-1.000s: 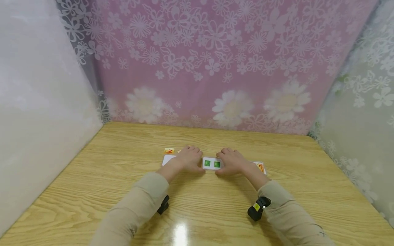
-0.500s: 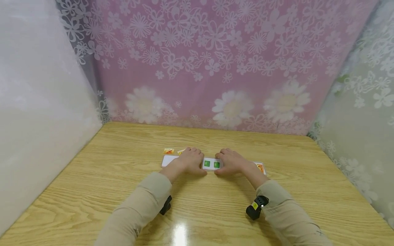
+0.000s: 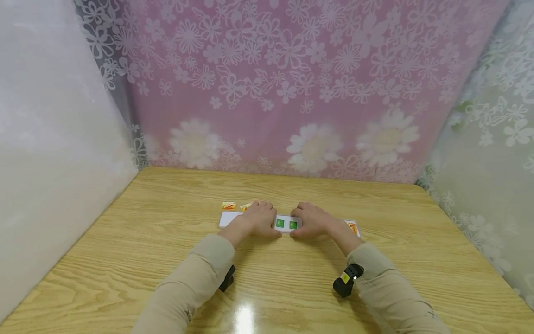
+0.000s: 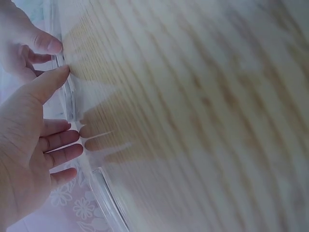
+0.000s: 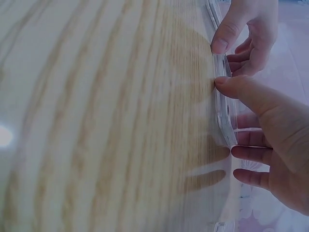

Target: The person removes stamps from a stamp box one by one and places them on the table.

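Left of frame centre, your left grip (image 3: 259, 219) arches, its closure and hold unclear; at centre lies the green-squared card (image 3: 286, 223), its end pinched by your partly curled right grip (image 3: 314, 220). Uneven pressure could skew it, or nudge the orange-pictured card (image 3: 352, 227), centre right.

card (image 3: 286, 224): white, two green squares | table (image 3: 288, 287): yellow-brown woodgrain | backdrop (image 3: 267, 125): pink, white flowers

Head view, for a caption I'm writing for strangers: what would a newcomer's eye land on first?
Probably the pink floral backdrop, which fills the upper middle of the picture. Next, perhaps, two green squares on a white tile, held between the left hand and right hand over the wooden table.
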Motion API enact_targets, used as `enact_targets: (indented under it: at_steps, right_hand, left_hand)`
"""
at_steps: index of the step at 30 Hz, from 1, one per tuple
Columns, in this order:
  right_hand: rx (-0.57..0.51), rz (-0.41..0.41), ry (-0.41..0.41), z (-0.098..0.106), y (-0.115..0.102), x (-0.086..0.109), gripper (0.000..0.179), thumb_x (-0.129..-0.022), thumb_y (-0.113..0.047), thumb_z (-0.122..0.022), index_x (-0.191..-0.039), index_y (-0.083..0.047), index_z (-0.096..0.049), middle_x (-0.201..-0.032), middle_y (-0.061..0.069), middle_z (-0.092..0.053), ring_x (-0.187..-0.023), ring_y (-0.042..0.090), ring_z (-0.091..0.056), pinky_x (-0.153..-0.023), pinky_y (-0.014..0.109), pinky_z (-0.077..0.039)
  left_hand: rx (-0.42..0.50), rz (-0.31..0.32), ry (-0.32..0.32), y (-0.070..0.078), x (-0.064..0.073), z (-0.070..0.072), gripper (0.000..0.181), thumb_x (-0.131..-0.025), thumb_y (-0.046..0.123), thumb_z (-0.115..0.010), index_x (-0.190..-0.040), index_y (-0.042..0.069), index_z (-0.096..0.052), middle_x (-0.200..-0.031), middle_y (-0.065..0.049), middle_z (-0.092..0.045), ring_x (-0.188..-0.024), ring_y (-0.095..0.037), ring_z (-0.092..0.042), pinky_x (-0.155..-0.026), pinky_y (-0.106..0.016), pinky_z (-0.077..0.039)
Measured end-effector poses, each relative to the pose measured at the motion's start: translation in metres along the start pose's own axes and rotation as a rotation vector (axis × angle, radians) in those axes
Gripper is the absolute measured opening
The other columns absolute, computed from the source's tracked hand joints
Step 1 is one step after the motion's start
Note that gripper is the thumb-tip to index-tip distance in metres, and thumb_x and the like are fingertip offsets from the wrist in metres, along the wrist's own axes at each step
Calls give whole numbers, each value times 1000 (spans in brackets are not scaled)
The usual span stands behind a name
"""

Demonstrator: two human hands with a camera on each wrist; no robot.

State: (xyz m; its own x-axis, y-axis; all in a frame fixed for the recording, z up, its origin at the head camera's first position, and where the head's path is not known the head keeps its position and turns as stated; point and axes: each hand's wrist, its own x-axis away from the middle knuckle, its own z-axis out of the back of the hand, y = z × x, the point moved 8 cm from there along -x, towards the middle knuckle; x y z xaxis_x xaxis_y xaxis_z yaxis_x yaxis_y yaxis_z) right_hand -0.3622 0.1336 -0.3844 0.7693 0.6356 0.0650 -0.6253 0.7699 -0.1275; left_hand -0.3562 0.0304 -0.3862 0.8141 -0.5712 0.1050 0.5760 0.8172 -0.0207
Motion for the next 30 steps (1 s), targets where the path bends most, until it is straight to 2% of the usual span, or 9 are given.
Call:
enact_targets:
  at_steps: [11, 21, 30]
  right_hand:
    - [-22, 23, -3, -1, -1, -2, 55, -79, -42, -69, -119, -6, -59, -107, 5, -53, -87, 15, -48, -75, 32, -42]
    - [-18, 35, 7, -2, -7, -1, 55, -78, -40, -69, -117, -3, -59, -105, 6, -53, -85, 15, -48, -73, 31, -43]
    - [-28, 38, 17, 1, -14, 1, 54, -77, -41, -70, -114, -3, -60, -102, 4, -54, -83, 14, -49, -73, 31, -43]
  left_hand:
    - [-11, -6, 6, -2, 0, -1, 52, -82, 58, -58, -107, 13, -57, -111, -2, -54, -108, -20, -48, -93, -38, -36]
    - [-24, -11, 3, -3, 4, -3, 57, -82, 60, -56, -110, 11, -56, -110, -3, -53, -105, -20, -49, -94, -39, -37]
    - [-39, -22, -1, -3, 5, -5, 60, -82, 60, -55, -114, 10, -56, -114, -4, -53, -109, -21, -48, -95, -39, -36]
